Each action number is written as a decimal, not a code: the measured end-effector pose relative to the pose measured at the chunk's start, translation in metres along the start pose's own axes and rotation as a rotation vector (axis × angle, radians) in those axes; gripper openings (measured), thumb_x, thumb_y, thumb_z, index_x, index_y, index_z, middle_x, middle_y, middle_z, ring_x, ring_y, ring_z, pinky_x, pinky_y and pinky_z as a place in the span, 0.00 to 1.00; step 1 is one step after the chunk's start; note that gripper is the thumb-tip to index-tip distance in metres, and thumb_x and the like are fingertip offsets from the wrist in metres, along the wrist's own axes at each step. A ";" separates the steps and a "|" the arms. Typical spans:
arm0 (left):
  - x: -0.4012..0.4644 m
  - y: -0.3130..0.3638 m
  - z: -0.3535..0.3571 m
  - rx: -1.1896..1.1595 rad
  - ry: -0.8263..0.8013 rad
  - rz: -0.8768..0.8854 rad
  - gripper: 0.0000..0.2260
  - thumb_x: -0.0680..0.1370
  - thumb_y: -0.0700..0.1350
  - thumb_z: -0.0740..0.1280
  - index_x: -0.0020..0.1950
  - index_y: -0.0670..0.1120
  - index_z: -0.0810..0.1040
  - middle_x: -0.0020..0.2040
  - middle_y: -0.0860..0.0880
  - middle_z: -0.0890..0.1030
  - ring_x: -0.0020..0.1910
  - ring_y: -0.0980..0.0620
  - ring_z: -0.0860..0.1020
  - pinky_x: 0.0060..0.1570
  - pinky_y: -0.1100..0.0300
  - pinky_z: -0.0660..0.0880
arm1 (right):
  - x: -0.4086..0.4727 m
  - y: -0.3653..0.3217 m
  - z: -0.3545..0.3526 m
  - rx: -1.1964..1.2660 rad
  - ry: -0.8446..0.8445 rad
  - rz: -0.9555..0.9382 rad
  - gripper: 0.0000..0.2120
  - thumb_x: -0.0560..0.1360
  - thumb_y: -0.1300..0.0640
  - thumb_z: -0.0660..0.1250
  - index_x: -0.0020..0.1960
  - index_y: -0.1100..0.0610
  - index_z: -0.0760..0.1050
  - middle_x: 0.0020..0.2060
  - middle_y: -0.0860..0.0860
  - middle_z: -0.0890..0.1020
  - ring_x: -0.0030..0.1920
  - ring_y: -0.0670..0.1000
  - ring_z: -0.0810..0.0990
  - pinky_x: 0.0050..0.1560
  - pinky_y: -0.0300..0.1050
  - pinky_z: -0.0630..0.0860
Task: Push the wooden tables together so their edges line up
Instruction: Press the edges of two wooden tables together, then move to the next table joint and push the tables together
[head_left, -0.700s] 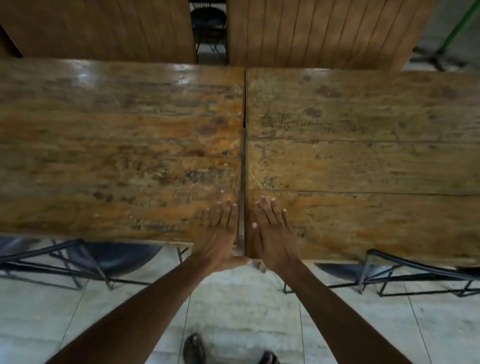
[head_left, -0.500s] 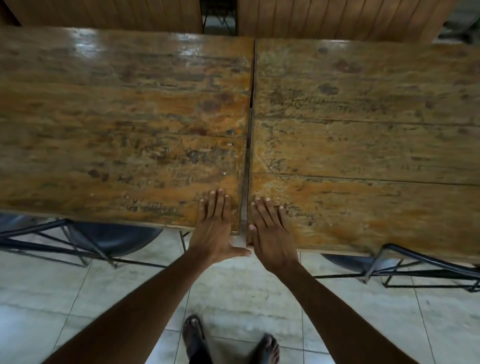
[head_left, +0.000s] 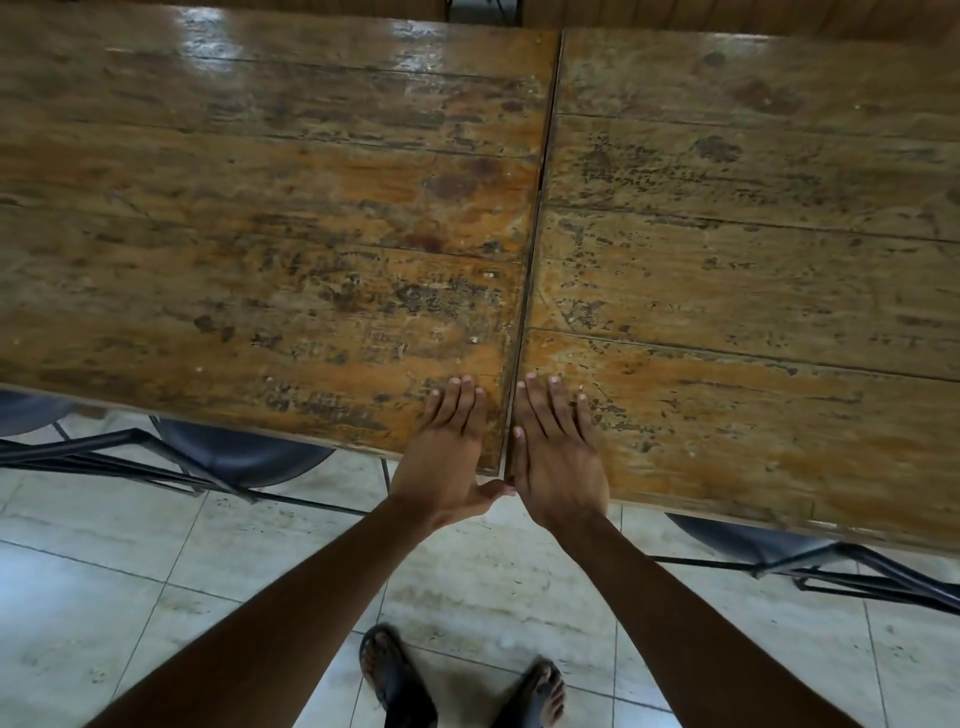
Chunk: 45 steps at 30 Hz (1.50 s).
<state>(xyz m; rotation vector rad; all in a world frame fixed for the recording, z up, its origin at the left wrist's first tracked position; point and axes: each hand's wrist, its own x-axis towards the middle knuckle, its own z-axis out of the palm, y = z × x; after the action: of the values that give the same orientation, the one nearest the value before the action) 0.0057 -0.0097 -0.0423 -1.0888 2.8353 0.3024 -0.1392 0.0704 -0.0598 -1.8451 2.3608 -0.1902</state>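
Note:
Two worn wooden tables stand side by side: the left table (head_left: 260, 234) and the right table (head_left: 753, 270), parted only by a thin dark seam running away from me. My left hand (head_left: 449, 457) lies flat on the left table's near right corner, fingers together, thumb under the edge. My right hand (head_left: 556, 452) lies flat on the right table's near left corner, fingers slightly spread. The two hands nearly touch at the seam. The right table's near edge sits a little closer to me than the left one's.
Dark round chair seats on black metal frames are tucked under the left table (head_left: 244, 457) and under the right table (head_left: 753, 540). Pale tiled floor (head_left: 104, 597) lies below, with my sandalled feet (head_left: 395, 675) on it. A wooden panel wall runs behind the tables.
The view has tilted down and moved closer, so the tables fill more of the frame. Both hands stay flat at the seam corners, fingers a little more together.

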 end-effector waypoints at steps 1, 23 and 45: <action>0.000 0.000 0.000 -0.012 0.011 0.000 0.52 0.72 0.75 0.56 0.80 0.36 0.51 0.81 0.35 0.52 0.81 0.39 0.48 0.79 0.46 0.43 | 0.004 -0.001 0.001 0.004 0.003 0.003 0.27 0.84 0.50 0.44 0.81 0.58 0.49 0.82 0.54 0.52 0.81 0.56 0.46 0.80 0.60 0.49; -0.030 -0.029 -0.101 0.159 -0.221 -0.012 0.44 0.77 0.60 0.68 0.81 0.44 0.46 0.83 0.41 0.47 0.80 0.32 0.46 0.76 0.33 0.47 | 0.036 -0.051 -0.089 0.056 -0.401 0.053 0.30 0.85 0.48 0.49 0.82 0.54 0.39 0.82 0.53 0.42 0.81 0.62 0.41 0.79 0.61 0.44; -0.448 -0.506 -0.293 0.214 0.356 -0.614 0.34 0.82 0.64 0.49 0.81 0.44 0.51 0.83 0.42 0.50 0.81 0.37 0.46 0.76 0.33 0.44 | 0.078 -0.705 -0.176 0.011 -0.081 -0.644 0.32 0.83 0.41 0.51 0.81 0.54 0.50 0.82 0.54 0.51 0.81 0.60 0.50 0.78 0.62 0.50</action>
<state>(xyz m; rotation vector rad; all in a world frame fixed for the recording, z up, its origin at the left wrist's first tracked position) 0.6742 -0.1482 0.2361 -2.0262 2.5243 -0.2603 0.4814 -0.1723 0.2407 -2.4859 1.6328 -0.1847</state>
